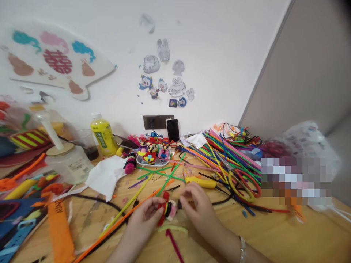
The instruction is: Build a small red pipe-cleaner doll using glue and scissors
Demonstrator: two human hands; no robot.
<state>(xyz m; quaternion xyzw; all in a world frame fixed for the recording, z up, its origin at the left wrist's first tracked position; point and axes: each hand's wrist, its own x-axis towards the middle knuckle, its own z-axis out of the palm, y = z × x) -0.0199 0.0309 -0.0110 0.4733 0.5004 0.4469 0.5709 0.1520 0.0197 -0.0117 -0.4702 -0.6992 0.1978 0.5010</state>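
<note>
Between left grip [145, 215] and right grip [197, 207], both clamped: red-and-black pipe-cleaner figure [166, 212], held just above wooden counter [246, 233].

Red double-happiness sign [57, 61] on a cream fan-shaped wall hanging [24, 62], orange paper strip [60, 230] with letters (too blurred to read)

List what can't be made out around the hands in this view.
Head view:
- pipe-cleaner figure: partly hidden by the fingers of the left hand and right hand
- pixelated patch: blurs what lies there
- blue printed sheet: cut off by the left edge
</note>
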